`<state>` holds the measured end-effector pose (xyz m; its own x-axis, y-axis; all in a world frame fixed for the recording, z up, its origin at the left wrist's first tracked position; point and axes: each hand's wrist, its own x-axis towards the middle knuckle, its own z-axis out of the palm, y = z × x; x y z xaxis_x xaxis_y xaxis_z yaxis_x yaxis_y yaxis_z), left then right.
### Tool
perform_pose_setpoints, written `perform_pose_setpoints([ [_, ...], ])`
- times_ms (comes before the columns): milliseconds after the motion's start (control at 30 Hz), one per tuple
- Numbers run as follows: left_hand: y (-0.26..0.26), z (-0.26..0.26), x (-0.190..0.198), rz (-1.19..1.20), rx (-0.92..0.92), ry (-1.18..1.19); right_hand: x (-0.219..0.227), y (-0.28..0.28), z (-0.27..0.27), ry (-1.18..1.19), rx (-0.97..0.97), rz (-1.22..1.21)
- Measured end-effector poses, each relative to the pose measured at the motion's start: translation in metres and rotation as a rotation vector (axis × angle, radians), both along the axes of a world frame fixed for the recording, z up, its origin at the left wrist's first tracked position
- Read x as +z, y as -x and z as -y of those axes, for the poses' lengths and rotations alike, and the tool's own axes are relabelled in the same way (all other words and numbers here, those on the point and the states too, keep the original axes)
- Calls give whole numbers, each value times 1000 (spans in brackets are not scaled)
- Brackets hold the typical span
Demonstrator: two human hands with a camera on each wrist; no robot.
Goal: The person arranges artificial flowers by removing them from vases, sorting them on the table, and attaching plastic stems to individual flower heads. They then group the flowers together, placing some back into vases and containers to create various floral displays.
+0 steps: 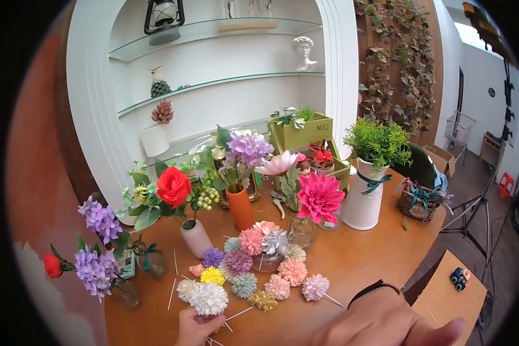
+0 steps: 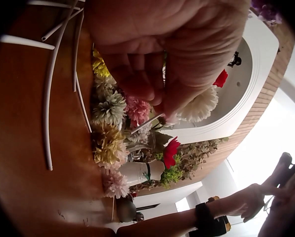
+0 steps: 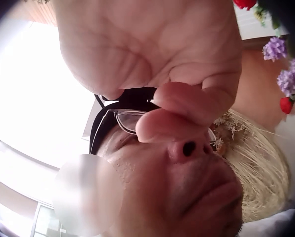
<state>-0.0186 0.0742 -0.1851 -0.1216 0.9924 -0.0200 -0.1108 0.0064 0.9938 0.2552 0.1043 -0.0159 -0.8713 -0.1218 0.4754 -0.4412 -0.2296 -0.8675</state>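
Note:
My left hand (image 1: 195, 328) pinches a white pompom flower (image 1: 209, 299) just beneath its head, low in the head view. In the left wrist view the same hand (image 2: 172, 44) has thumb and fingertips together on a thin white stem (image 2: 146, 123), beside the white flower (image 2: 202, 104). My right hand (image 1: 380, 323) is raised close to the head camera, its fingers partly out of frame. The right wrist view shows that hand (image 3: 157, 49) in front of the face and glasses, fingers loosely bent, with nothing seen held. Several coloured pompom flowers (image 1: 238, 261) lie beyond my left hand.
White sticks (image 1: 172, 294) lie on the wooden table (image 1: 357, 259). Vases with flowers stand behind, among them an orange vase (image 1: 240, 209) and a white vase (image 1: 362, 199). A basket (image 1: 418, 205) is at the right; a cardboard box (image 1: 450, 288) stands beyond the table edge.

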Motion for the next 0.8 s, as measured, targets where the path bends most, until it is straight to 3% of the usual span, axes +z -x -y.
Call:
perform_pose_setpoints([
  [33, 0, 1, 3, -64, -19, 31, 0, 0, 1, 95, 47, -10],
  [100, -3, 2, 6, -22, -8, 39, 1, 7, -7, 54, 37, 1],
  [167, -4, 2, 6, 18, 0, 50, 12, 21, -24, -172, 282, -340],
  [200, -4, 2, 5, 17, -3, 38, 11, 16, -18, -171, 273, -341],
  [267, -3, 3, 4, 15, -16, 27, 9, 3, 0, -95, 130, 110],
  [300, -2, 4, 5, 7, -15, 29, 6, 7, 2, -95, 120, 109],
  [367, -4, 2, 5, -1, -24, 28, 5, 20, 1, -111, 131, -432],
  [400, -4, 2, 5, 4, -18, 27, 4, 18, -1, -114, 127, -433],
  [500, -2, 3, 5, -12, -15, 22, 4, 15, -14, 145, 460, 28],
  [533, -1, 3, 4, -27, -28, 23, 8, 11, -11, 145, 469, 24],
  [600, 10, -2, -15, -22, -38, -27, 17, 1, 1, 19, 83, 27],
  [633, 19, -5, -29, -14, -57, -79, 7, 9, -6, 23, 94, 23],
  [667, 38, -8, -41, -193, -121, 9, -11, 23, -18, 127, 278, -223],
  [700, 29, -4, -29, -192, -116, 11, -21, 31, -24, 229, 456, -467],
  [733, 11, 0, -7, -118, -81, 1, -20, 28, -24, 230, 456, -465],
  [800, -5, 1, 4, -42, -37, -11, -19, 15, -23, 132, 92, -538],
])
